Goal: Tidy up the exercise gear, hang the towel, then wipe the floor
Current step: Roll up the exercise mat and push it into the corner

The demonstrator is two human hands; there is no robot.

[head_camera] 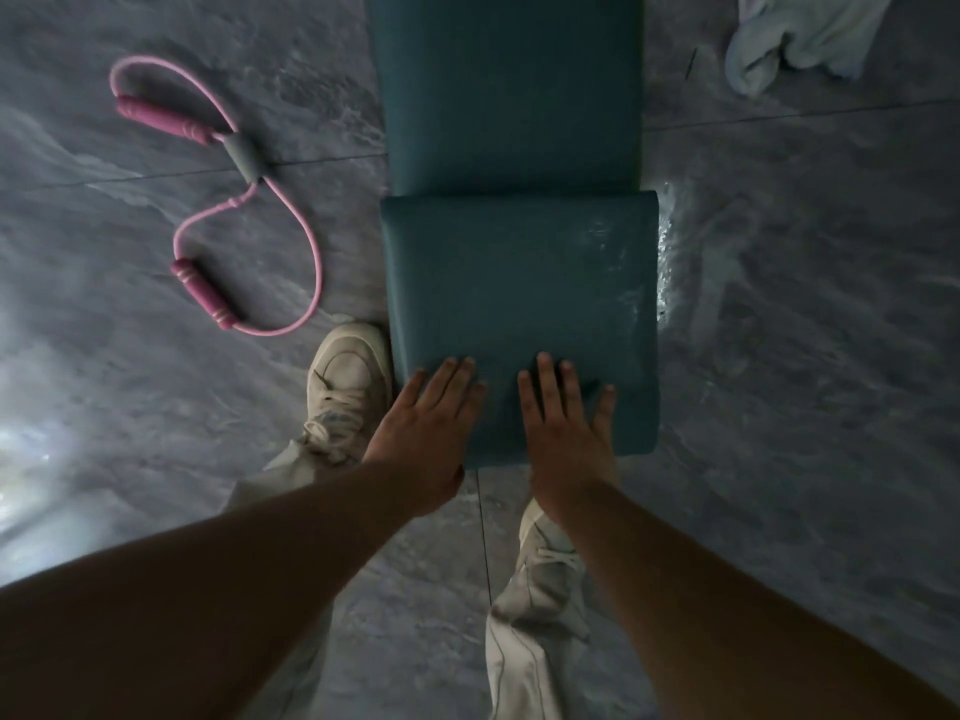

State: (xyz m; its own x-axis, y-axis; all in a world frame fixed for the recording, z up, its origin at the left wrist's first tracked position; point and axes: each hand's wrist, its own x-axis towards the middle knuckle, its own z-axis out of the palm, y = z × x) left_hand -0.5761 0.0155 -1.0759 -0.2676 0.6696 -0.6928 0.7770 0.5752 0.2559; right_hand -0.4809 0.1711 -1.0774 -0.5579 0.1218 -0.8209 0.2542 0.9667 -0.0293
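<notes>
A teal exercise mat point(511, 101) lies on the grey floor and runs away from me. Its near end is folded over into a flat thick fold point(519, 283). My left hand point(423, 431) and my right hand point(563, 433) press flat on the fold's near edge, fingers spread, holding nothing. A pink figure-eight resistance band point(244, 200) with two pink handles and a grey centre lies on the floor to the left of the mat. A crumpled pale towel point(789, 33) lies on the floor at the top right.
My two white shoes show: one point(345, 387) touches the mat's left near corner, the other point(545, 553) is below my right wrist. A wet shiny patch point(670, 252) glints on the grey marble floor along the mat's right edge.
</notes>
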